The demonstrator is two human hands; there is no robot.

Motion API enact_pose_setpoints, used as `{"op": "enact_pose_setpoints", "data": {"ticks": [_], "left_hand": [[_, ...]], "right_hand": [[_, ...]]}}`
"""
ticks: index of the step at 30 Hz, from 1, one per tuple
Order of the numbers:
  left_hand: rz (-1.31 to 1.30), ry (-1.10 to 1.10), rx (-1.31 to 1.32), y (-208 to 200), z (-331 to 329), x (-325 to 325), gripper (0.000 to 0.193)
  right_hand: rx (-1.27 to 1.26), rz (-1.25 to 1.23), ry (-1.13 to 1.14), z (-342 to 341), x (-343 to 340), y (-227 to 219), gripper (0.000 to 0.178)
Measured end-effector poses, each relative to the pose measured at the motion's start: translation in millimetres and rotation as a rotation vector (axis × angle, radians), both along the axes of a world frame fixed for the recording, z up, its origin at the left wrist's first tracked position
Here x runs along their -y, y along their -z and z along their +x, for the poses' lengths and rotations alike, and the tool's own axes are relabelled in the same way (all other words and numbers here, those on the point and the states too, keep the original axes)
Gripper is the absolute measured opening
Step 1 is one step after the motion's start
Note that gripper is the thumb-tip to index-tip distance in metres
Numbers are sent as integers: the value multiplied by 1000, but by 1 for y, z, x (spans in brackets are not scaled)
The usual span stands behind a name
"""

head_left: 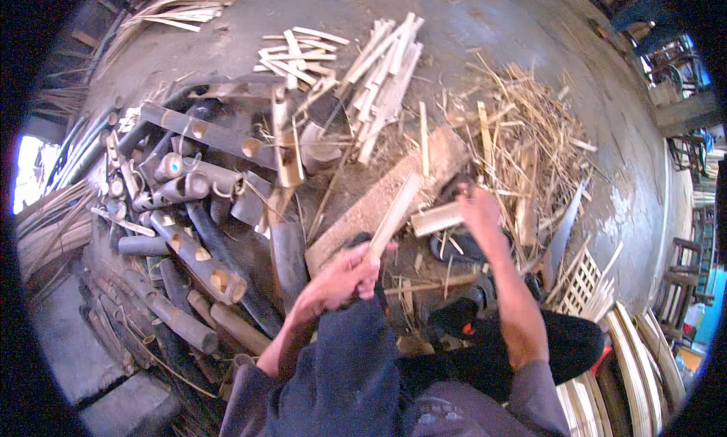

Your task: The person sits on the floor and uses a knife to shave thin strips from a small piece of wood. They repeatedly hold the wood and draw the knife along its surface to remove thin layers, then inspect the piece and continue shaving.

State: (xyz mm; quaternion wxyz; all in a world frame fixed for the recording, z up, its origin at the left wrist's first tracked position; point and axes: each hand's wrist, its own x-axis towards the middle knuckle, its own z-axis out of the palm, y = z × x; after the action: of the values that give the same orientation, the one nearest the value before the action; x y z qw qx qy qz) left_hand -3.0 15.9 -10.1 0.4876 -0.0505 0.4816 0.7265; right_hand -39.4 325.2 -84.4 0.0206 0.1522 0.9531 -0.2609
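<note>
My left hand (350, 274) is closed around the lower end of a flat, pale bamboo strip (397, 213), which slants up and to the right. The strip's upper end lies over a thick wooden plank (341, 229). To the right, my right hand (478, 210) is closed and slightly blurred. Something dark shows by its fingers, but I cannot make out what it is. Just left of that hand is a short split bamboo piece (437, 220). Another thin bamboo strip (424, 142) lies against the plank's far end.
Cut bamboo tubes (182, 248) are heaped at the left. Beyond the plank lie bundled pale strips (385, 81) and a smaller strip pile (295, 56). Thin shavings (530, 119) cover the far right. A saw blade (566, 221) and woven lattice (579, 282) lie at the right.
</note>
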Motion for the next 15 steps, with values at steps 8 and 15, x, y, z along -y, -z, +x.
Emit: {"op": "enact_pose_setpoints", "data": {"ticks": [8,15], "left_hand": [[-310,-580,-233,71,-117,26,23],[-1185,-768,-999,70,-307,42,61]], "right_hand": [[154,-368,196,56,1,5,26],[159,-286,41,123,33,44,24]]}}
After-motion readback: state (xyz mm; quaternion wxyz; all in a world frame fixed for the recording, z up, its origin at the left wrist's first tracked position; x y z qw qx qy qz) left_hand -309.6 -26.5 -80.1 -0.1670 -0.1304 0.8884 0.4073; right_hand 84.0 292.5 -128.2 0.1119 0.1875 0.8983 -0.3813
